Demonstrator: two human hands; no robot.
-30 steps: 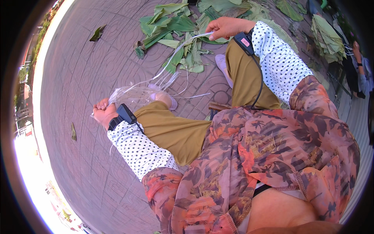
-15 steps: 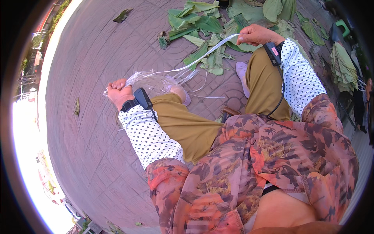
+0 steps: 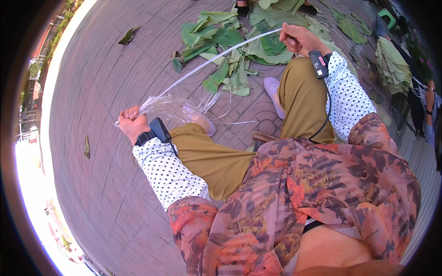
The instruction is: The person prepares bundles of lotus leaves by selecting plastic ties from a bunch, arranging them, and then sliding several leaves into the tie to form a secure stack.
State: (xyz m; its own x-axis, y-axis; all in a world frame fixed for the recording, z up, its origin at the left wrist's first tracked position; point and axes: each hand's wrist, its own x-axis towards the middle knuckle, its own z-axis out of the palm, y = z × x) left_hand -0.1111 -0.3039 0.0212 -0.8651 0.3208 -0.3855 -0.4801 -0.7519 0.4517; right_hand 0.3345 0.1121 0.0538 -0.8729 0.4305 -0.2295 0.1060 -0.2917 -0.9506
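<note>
A bundle of white plastic strips [image 3: 172,108] is gripped at one end by my left hand [image 3: 132,124], whose fingers are wrapped round it. The loose ends trail to the right over my shoe. One white strip [image 3: 216,57] runs taut from the bundle up to my right hand [image 3: 297,38], which pinches its far end between thumb and fingers. Beyond that strip, large green leaves [image 3: 225,34] lie scattered on the paving. My right hand is raised in front of some of these leaves, above my bent knee.
A stack of pale green leaves [image 3: 392,66] is at the right, near another person's hand [image 3: 430,94]. A green plastic object [image 3: 387,18] stands behind it. Single dry leaves [image 3: 129,36] lie on the patterned brick paving [image 3: 106,83]. Another person's dark shoe [image 3: 242,8] shows at the top.
The strip between my hands has gone from sagging to straight and taut. My right hand sits slightly higher in view, my left a little lower and further left.
</note>
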